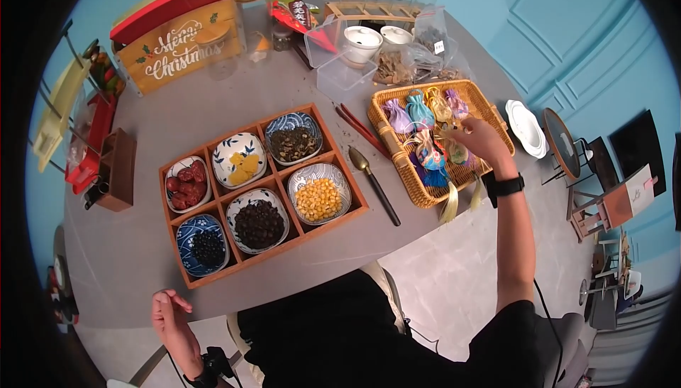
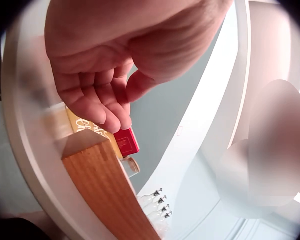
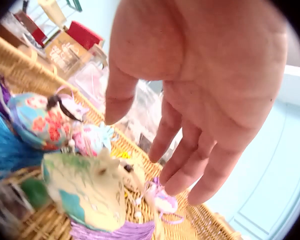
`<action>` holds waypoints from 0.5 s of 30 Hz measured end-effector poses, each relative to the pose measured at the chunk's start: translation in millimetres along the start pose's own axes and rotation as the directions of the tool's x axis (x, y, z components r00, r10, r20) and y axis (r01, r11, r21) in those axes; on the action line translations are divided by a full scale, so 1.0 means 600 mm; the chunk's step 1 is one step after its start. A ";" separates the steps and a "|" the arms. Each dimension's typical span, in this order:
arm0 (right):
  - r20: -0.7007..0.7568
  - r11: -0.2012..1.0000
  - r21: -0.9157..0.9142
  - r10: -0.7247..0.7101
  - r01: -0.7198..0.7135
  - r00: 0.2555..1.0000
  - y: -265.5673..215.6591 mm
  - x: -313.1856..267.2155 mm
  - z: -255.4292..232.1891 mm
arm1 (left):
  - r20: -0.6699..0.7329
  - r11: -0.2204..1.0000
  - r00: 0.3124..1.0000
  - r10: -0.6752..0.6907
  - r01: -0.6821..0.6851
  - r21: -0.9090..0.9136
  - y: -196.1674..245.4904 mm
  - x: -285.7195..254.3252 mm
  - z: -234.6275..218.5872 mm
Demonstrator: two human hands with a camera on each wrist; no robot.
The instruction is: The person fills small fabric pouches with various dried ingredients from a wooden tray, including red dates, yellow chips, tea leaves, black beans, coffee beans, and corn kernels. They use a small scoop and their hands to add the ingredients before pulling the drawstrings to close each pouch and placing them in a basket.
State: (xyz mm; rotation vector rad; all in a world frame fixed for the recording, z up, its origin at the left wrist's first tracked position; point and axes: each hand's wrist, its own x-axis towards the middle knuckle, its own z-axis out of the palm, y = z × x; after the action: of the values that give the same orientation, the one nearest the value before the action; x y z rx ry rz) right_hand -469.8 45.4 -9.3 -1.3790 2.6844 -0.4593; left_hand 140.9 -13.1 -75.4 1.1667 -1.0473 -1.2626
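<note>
Over the wicker basket [image 1: 397, 175] on the right, my right hand [image 1: 484, 143] hangs above small fabric pouches. In the right wrist view the fingers of that hand [image 3: 200, 100] point down, apart and holding nothing, over a cream and green pouch [image 3: 85, 192]; a blue floral pouch [image 3: 40, 120] with a blue tassel lies beside it. My left hand [image 1: 170, 317] is at the table's near edge, empty, its fingers loosely bent. In the left wrist view that hand [image 2: 100, 75] appears above the wooden box's side [image 2: 107, 185].
A divided wooden box [image 1: 273, 248] holds patterned bowls of dates, corn, dark beans and other dry goods. A spoon [image 1: 374, 186] and red sticks [image 1: 363, 131] lie between box and basket. Behind are plastic containers [image 1: 345, 79], white lidded pots [image 1: 362, 45], bags and glass bottles.
</note>
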 end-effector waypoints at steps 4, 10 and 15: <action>-0.300 0.961 0.264 -0.002 0.085 0.954 -0.081 -0.101 -0.034 | -0.031 0.999 1.000 0.001 0.000 0.043 -0.029 0.012 -0.013; -0.204 0.760 0.616 -0.102 0.208 0.974 -0.206 -0.265 0.061 | -0.121 0.962 0.981 0.152 -0.118 0.246 -0.050 0.037 0.006; -0.321 0.750 0.595 -0.109 0.290 0.941 -0.261 -0.284 0.171 | -0.134 0.921 0.962 0.240 -0.181 0.345 -0.060 0.041 0.013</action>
State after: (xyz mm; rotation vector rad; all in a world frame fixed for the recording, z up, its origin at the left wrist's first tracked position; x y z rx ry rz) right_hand -225.6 74.3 -69.1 -1.4454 2.1799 -1.5152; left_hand 129.7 -36.9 -111.3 1.3481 -1.2471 -0.8183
